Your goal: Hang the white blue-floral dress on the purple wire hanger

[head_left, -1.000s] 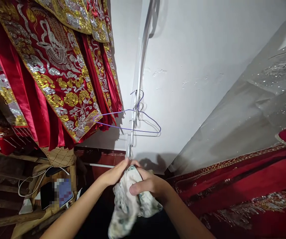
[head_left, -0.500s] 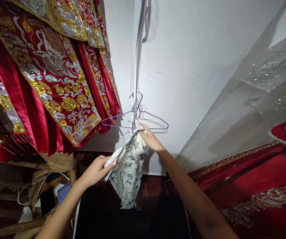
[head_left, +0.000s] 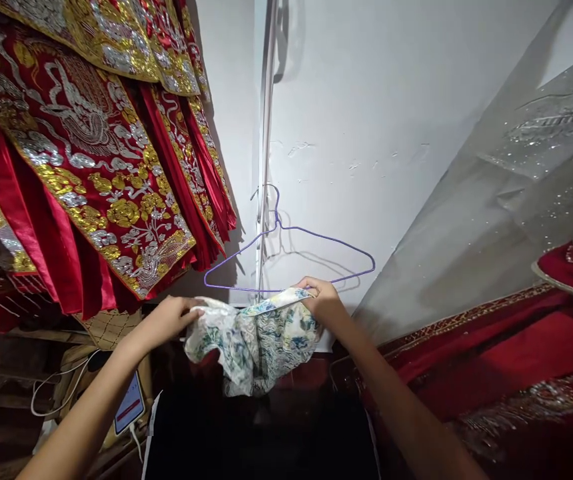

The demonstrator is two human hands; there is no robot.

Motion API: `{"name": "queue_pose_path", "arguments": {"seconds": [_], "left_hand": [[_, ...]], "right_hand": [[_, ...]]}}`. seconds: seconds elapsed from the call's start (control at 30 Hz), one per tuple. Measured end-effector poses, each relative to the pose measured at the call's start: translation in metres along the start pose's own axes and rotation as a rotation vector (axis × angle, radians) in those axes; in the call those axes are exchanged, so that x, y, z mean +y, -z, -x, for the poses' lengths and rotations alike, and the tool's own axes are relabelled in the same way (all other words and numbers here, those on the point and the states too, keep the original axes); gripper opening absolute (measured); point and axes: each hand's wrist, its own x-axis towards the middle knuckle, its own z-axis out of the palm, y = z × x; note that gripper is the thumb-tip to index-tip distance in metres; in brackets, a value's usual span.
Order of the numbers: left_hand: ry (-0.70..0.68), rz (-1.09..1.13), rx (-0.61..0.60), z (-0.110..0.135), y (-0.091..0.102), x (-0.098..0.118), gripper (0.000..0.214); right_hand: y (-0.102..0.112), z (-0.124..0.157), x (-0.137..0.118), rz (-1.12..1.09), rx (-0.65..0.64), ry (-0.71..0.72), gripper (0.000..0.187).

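Observation:
A white garment with a blue-green floral print [head_left: 271, 340] is stretched between my two hands; its exact kind I cannot make out. My left hand [head_left: 174, 319] pinches its left upper edge. At the upper right edge, my right hand [head_left: 320, 300] grips the cloth, close to the bottom bar of a purple wire hanger [head_left: 291, 228]. Whether that hand also touches the bar I cannot tell. The hanger hangs by its hook at a narrow white pole [head_left: 260, 160], its lower bar just above the cloth.
Red garments with gold and silver embroidery [head_left: 111, 160] hang at left. A lit phone [head_left: 130, 403] with a white cable lies on a wooden seat below them. To the right are a sheer grey-white sparkly fabric [head_left: 466, 220] and a red beaded garment [head_left: 506, 367]. A white wall [head_left: 366, 120] stands behind.
My hands have moved apart, the left leftward and the right slightly right and down. The cloth is now spread wider instead of hanging narrow. The hanger appears larger and more turned toward me.

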Motion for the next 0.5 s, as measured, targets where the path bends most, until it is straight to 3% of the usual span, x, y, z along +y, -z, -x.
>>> {"name": "queue_pose_path", "arguments": {"seconds": [0.1, 0.2, 0.3, 0.4, 0.43, 0.5], "left_hand": [[-0.102, 0.020, 0.281, -0.011, 0.010, 0.013, 0.038], [-0.229, 0.093, 0.438, -0.025, 0.024, 0.040, 0.033], [-0.273, 0.262, 0.480, -0.044, 0.031, 0.066, 0.026], [-0.245, 0.351, 0.472, -0.060, 0.031, 0.079, 0.029], [-0.241, 0.345, 0.455, -0.062, 0.031, 0.080, 0.031], [-0.252, 0.315, 0.400, -0.063, 0.033, 0.082, 0.030]], "right_hand": [[0.004, 0.001, -0.007, 0.010, 0.037, -0.004, 0.008], [0.005, 0.000, -0.015, 0.060, 0.045, 0.073, 0.008], [-0.003, 0.009, -0.025, 0.056, -0.053, 0.092, 0.013], [-0.007, 0.027, -0.032, 0.060, -0.114, 0.119, 0.023], [-0.004, 0.032, -0.033, 0.052, -0.049, 0.128, 0.031], [0.010, 0.036, -0.033, 0.027, 0.213, 0.158, 0.055]]}}
